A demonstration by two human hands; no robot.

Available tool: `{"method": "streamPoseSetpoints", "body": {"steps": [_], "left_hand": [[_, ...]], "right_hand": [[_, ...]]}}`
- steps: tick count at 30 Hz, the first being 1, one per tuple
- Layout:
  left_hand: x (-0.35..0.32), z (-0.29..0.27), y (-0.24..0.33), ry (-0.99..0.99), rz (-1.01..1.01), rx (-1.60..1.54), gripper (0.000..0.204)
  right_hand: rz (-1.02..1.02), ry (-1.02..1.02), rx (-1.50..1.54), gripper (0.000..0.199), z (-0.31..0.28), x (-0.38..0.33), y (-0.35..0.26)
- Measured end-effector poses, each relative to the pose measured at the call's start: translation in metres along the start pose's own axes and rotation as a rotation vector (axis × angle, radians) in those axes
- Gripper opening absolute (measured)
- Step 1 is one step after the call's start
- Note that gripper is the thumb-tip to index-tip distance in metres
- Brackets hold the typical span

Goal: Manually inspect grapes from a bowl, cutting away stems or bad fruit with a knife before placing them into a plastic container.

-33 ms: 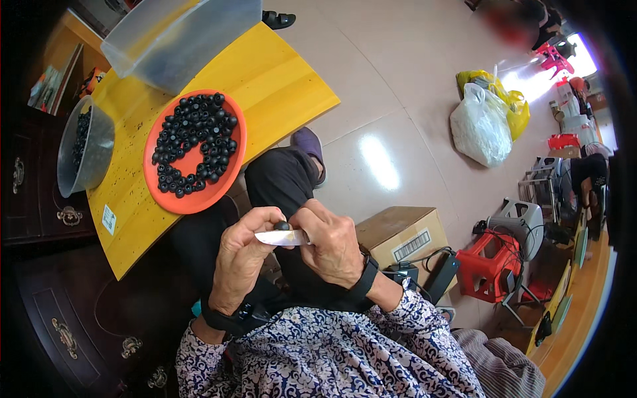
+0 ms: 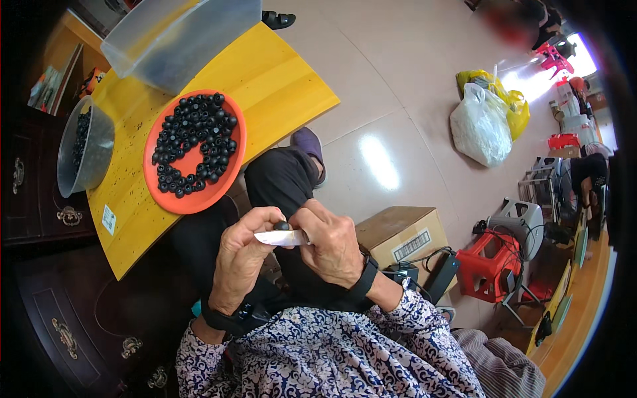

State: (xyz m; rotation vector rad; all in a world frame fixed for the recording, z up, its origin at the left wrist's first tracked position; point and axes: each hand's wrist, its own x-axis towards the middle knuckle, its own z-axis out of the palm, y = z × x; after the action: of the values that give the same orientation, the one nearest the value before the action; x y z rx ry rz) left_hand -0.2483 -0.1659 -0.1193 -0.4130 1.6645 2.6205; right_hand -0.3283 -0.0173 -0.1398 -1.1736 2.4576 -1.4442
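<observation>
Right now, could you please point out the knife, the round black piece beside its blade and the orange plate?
Knife (image 2: 281,238): head view, middle of its blade.
Round black piece (image 2: 283,225): head view, its exposed side.
Orange plate (image 2: 188,163): head view, its bare inner surface.

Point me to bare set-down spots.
Yellow tabletop, right end: bare between the clear bin, the orange plate and its own right edge. Floor: open between that edge and the white bag. Crowded: the plate, mostly covered with black pieces, and the speck-strewn strip between it and the round tub.
</observation>
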Motion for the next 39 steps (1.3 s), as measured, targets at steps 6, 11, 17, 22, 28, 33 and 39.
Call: {"method": "streamPoseSetpoints", "body": {"steps": [6,11,17,22,28,33,39], "left_hand": [[0.001,-0.001,-0.001,0.002,-0.009,0.024,0.026],[0.002,0.001,0.000,0.012,-0.010,0.019,0.024],[0.003,0.002,-0.001,0.033,-0.010,0.065,0.022],[0.002,0.002,0.001,0.032,0.020,0.133,0.019],[-0.002,0.017,0.001,-0.093,0.016,0.061,0.018],[0.007,0.005,-0.006,-0.077,0.038,-0.089,0.020],[0.007,-0.002,-0.008,-0.039,0.001,-0.069,0.023]], "right_hand": [[0.011,-0.011,0.015,0.021,0.000,0.000,0.000],[0.014,-0.015,0.022,0.020,0.000,0.000,0.000],[0.013,-0.014,0.011,0.020,-0.001,0.000,0.002],[0.019,-0.033,0.001,0.020,-0.001,0.000,0.003],[0.324,0.242,0.146,0.011,-0.020,0.012,0.071],[0.569,-0.012,0.781,0.013,-0.020,0.013,0.020],[0.508,-0.030,0.929,0.014,-0.012,0.001,-0.004]]}}
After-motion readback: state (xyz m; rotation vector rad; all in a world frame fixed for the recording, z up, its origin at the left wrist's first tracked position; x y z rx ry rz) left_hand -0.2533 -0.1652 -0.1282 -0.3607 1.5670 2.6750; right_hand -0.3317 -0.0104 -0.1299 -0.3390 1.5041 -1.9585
